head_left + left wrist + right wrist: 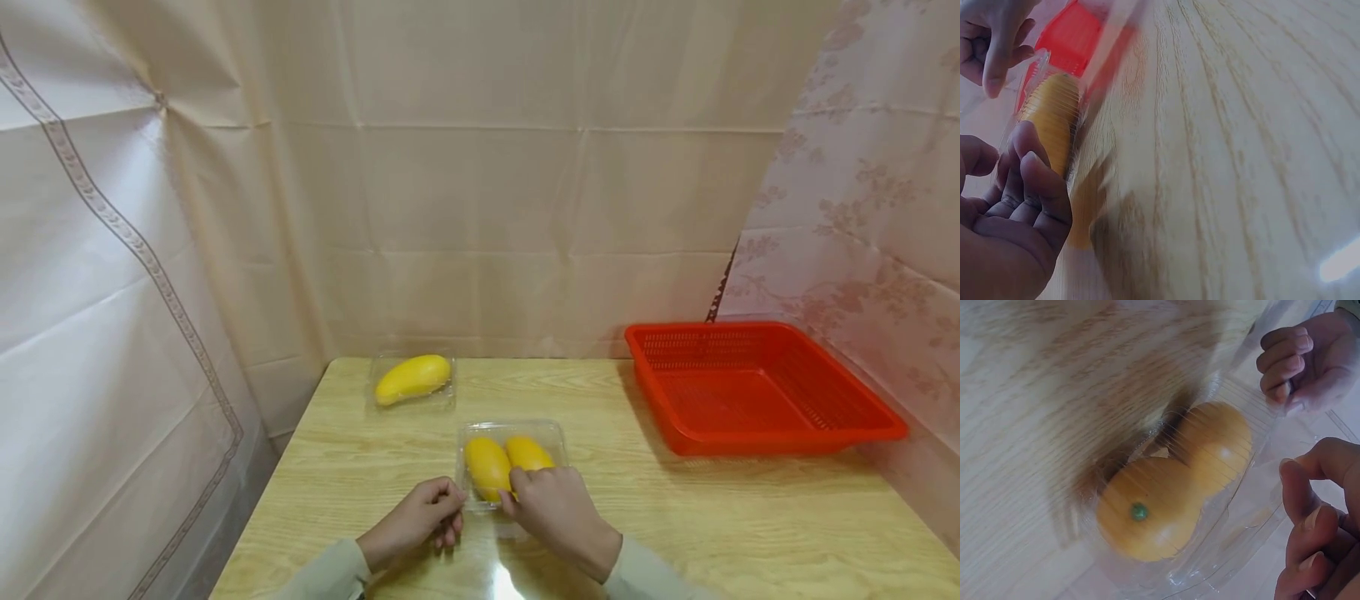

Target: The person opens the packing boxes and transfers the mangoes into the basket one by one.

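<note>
From where I stand, a clear plastic box (517, 427) sits at the lower centre of the frame on the pale wood-grained worktop (360, 450); two plump yellow fruits (487, 467) lie side by side inside it, and one shows a small green spot (1139, 511) in the right wrist view.

Both hands are at the box's near edge; the left hand (423, 515), fingers curled, has its fingertips by the near left corner; the right hand (553, 508) bends its fingers over the near right part, covering some of one fruit; I cannot tell whether either pinches the plastic or only touches it. Light sleeves (332, 571) reach in from the bottom of the frame.

Farther back, left of centre, a second clear box (377, 367) holds one longer yellow fruit (414, 379), lying aslant; at right, a red basket (787, 438) with slotted walls stands on the worktop; beige cloth (465, 183) hangs behind, and a flowered cloth (862, 208) drapes the upper right.
</note>
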The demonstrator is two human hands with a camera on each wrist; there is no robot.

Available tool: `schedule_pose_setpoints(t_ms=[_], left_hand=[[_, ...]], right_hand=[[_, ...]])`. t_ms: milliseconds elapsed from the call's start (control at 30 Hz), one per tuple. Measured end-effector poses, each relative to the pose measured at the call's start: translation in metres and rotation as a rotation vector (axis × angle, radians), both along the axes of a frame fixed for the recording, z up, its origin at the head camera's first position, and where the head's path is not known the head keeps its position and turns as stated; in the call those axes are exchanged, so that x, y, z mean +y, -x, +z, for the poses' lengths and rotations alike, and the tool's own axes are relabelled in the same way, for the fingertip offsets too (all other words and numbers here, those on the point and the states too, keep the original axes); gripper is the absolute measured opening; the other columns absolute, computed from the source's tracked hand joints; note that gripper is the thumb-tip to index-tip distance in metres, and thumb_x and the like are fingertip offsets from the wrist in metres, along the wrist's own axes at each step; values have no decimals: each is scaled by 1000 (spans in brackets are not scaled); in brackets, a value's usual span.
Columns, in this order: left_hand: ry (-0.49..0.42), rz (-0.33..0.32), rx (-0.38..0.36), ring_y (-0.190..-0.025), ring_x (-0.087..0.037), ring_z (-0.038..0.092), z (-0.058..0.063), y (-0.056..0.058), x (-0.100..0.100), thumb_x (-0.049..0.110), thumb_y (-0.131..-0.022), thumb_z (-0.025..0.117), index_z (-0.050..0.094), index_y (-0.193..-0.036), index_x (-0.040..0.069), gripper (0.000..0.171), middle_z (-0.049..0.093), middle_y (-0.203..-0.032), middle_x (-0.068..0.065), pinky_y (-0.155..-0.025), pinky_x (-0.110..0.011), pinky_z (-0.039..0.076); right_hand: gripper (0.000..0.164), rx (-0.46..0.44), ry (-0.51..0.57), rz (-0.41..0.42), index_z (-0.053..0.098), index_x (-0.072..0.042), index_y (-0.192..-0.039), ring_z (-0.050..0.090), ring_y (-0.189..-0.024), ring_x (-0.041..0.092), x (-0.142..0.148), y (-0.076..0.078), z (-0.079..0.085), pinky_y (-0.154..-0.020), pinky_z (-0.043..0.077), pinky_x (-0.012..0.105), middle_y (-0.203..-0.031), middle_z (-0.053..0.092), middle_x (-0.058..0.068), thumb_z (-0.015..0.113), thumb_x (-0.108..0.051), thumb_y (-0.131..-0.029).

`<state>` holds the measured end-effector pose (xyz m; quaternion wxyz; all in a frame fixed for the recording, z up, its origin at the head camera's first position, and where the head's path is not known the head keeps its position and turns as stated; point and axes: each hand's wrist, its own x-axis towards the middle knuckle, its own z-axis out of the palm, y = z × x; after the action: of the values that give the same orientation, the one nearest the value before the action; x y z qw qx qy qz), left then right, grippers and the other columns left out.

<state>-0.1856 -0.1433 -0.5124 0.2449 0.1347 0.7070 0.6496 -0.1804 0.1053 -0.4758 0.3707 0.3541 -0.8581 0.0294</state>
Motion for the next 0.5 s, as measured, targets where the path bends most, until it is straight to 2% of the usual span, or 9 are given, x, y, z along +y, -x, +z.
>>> schedule_pose_setpoints(t_ms=[167, 333, 500], left_hand=[[-3, -2, 6, -61, -12, 57, 0, 1, 1, 23, -109, 54, 54, -91, 3, 26, 64, -79, -6, -52, -22, 46], [18, -3, 1, -61, -10, 57, 2, 1, 1, 24, -108, 55, 54, -91, 4, 27, 64, -79, -5, -52, -21, 45], [24, -2, -16, -60, -10, 57, 5, 2, 2, 23, -109, 54, 52, -89, 5, 26, 63, -78, -4, -52, -21, 44]], right_hand=[[41, -21, 8, 5, 51, -17, -65, 26, -43, 3, 2, 2, -1, -35, 23, 24, -52, 32, -11, 87, -35, -76], [40, -3, 8, 36, 51, -17, -67, 29, -42, 4, 5, 2, -8, -35, 22, 24, -51, 36, -12, 88, -30, -72], [37, 5, 29, 57, 50, -18, -67, 28, -41, 3, 11, -1, -11, -36, 18, 22, -52, 35, -12, 87, -24, -70]])
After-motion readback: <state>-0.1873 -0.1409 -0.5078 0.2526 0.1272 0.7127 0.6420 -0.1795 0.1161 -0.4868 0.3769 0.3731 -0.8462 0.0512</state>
